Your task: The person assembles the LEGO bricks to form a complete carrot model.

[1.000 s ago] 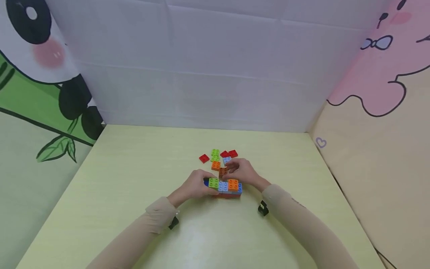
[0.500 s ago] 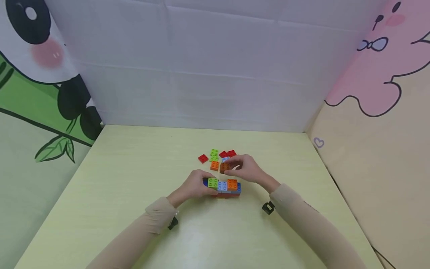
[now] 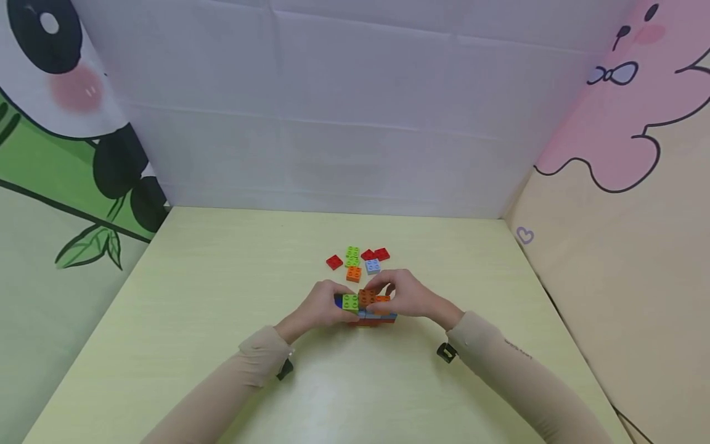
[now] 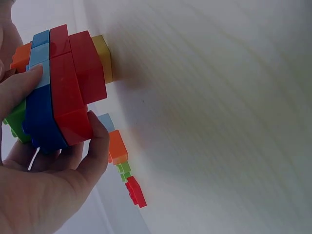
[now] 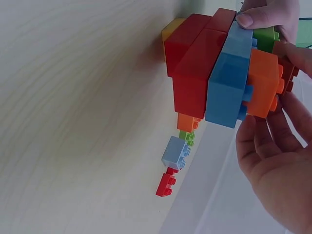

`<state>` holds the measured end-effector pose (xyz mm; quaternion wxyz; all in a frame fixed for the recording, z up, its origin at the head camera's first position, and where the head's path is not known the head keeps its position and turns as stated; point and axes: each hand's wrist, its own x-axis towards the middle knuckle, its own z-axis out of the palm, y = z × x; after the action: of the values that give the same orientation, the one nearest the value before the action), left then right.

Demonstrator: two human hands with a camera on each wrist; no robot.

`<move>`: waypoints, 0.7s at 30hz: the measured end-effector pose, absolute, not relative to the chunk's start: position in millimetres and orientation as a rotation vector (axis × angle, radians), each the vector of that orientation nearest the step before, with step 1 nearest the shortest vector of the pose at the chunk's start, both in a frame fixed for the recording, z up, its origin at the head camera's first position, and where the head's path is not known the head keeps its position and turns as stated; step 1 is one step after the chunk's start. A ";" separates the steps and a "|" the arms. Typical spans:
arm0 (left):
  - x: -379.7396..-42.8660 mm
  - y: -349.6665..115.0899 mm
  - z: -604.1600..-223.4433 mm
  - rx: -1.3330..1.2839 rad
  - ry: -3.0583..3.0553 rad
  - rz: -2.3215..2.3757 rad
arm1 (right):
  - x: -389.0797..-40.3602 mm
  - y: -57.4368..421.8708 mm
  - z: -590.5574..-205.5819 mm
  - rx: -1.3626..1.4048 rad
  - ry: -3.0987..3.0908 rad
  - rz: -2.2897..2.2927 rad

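My left hand [image 3: 320,303] grips the left end of a stack of toy building bricks [image 4: 70,92], its thumb on the blue row and its fingers at the far side. Yellow lies lowest, then red layers, then blue and light blue. On top stand a green brick [image 3: 350,301] and an orange brick [image 5: 263,80]. Between these two, my right hand [image 3: 407,295] pinches a brown brick [image 3: 366,298] over the blue row. Whether the brown brick is seated on the studs cannot be seen.
Behind the stack lie loose bricks on the pale table [image 3: 249,265]: an orange one [image 3: 354,274], a light blue one [image 3: 372,266], green ones [image 3: 352,256], and red ones at left [image 3: 334,262] and right [image 3: 381,253]. A white backdrop [image 3: 333,154] rises beyond.
My right hand has taken the brown brick from the table behind the stack and brought it down over the stack's top. My left hand keeps its grip in place.
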<state>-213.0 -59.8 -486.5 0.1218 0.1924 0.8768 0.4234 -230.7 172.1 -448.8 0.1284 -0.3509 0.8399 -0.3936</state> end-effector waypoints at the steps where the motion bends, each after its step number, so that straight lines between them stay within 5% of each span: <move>1: -213.1 -59.7 -486.4 0.560 2.557 1.238 | -230.8 172.4 -448.8 -1.027 2.444 -1.137; 21: -214.6 -57.9 -484.8 0.567 2.563 1.229 | -228.2 164.6 -440.9 -1.070 2.550 -1.011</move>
<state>-214.6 -57.9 -484.8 0.1213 0.1941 0.8778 0.4208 -228.2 164.6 -440.9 0.0982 -0.3617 0.8619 -0.3417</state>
